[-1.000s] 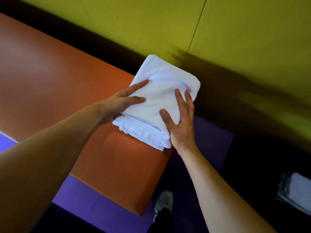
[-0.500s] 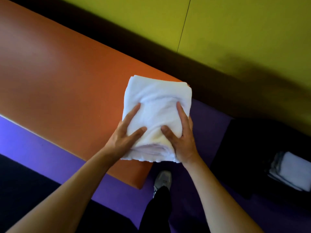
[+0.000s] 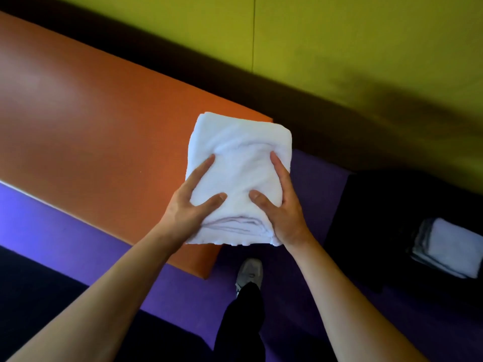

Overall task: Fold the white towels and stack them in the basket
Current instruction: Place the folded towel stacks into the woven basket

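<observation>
My hands hold the folded towel (image 3: pixel 239 163) from both sides. The left hand (image 3: pixel 187 205) grips its left edge, with the thumb (image 3: pixel 213 201) lying on top and the index finger (image 3: pixel 202 169) stretched along the upper face; the other fingers go under the cloth, where I cannot see them. The right hand (image 3: pixel 283 207) mirrors it on the right edge, thumb (image 3: pixel 257 198) on top and index finger (image 3: pixel 279 168) pointing away from me. The towel sits between the two hands, its layered open edges facing me and its rounded fold on the far side. It lies over the near right corner of the orange worktop (image 3: pixel 91 126), with its right part and near edge past the worktop's edge; whether it rests on the surface or is lifted just above it, I cannot tell. Well to the right, a second folded towel (image 3: pixel 453 248) lies in a dark basket (image 3: pixel 379 218) on the purple floor (image 3: pixel 65 231). My shoe (image 3: pixel 249 270) shows below the towel.
</observation>
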